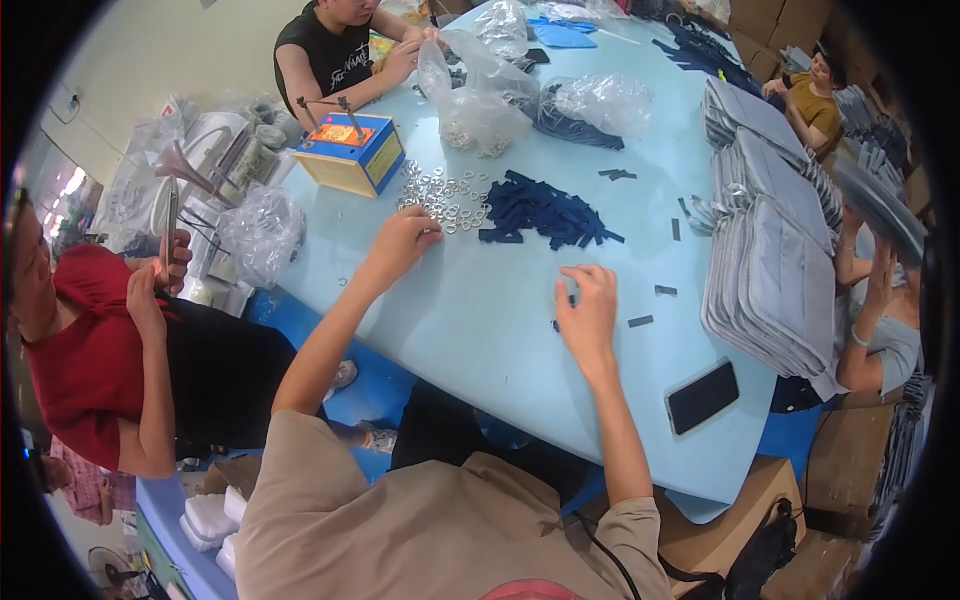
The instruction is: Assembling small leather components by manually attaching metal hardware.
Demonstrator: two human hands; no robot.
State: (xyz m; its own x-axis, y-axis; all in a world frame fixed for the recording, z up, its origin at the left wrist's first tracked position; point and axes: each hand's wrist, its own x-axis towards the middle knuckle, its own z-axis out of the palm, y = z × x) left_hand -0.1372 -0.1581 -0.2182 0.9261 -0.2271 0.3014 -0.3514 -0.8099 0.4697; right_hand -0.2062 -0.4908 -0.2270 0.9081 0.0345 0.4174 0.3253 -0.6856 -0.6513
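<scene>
Small silvery metal rings (464, 212) at the fingertips of the loosely curled left hand (403, 240) look light, slippery, best pinched by their rims. Flat navy fabric strips (550, 212) ahead of the half-curled right hand (588, 305) seem soft, easiest taken mid-length; I cannot tell either hand's hold.

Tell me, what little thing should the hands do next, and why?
Maybe the left hand should pinch one ring from the silvery pile of rings. Its fingertips are right at the pile's edge, while dark bits, perhaps a strip, show at the right hand.
</scene>
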